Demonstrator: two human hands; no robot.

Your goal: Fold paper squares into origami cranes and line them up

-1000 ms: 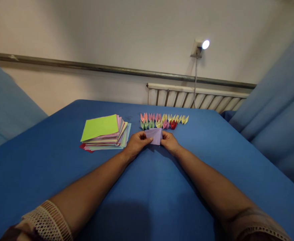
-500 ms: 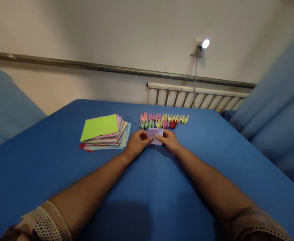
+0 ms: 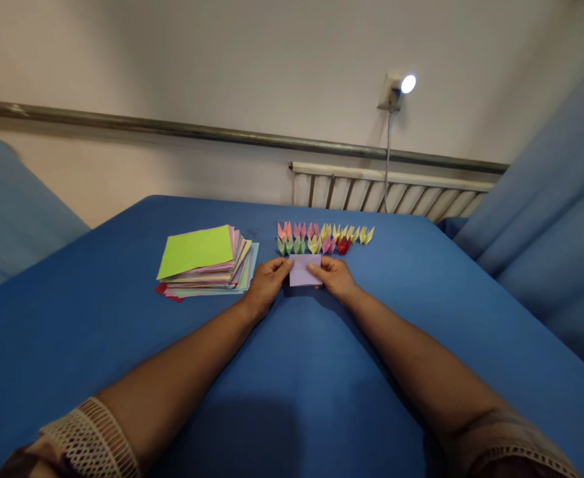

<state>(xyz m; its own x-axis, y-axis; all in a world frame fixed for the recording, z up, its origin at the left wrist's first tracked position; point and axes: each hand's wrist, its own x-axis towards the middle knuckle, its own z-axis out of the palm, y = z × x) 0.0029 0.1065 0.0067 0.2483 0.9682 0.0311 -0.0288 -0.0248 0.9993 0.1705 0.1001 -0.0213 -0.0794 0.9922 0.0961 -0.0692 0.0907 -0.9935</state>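
Note:
A small lilac paper (image 3: pixel 302 272), folded to a rectangle, lies on the blue table (image 3: pixel 322 372) between my hands. My left hand (image 3: pixel 267 282) pinches its left edge with fingers curled. My right hand (image 3: pixel 336 277) holds the right edge, a finger pressed across the top of the paper. Just behind the paper stand two rows of several small folded paper pieces (image 3: pixel 322 238) in pink, green, yellow and red. A stack of coloured paper sheets (image 3: pixel 205 262) with a lime green sheet on top lies to the left of my left hand.
Blue cloth-covered surfaces rise at the left (image 3: pixel 13 219) and right (image 3: pixel 555 226). Behind the table a white radiator (image 3: pixel 386 189) stands against the wall, under a metal rail (image 3: pixel 172 129) and a lit wall lamp (image 3: pixel 401 86) with a cord.
The lilac paper has gone from raised and tilted to lying flatter and narrower on the table. Both hands shifted slightly forward with it, fingers pressing along its edges.

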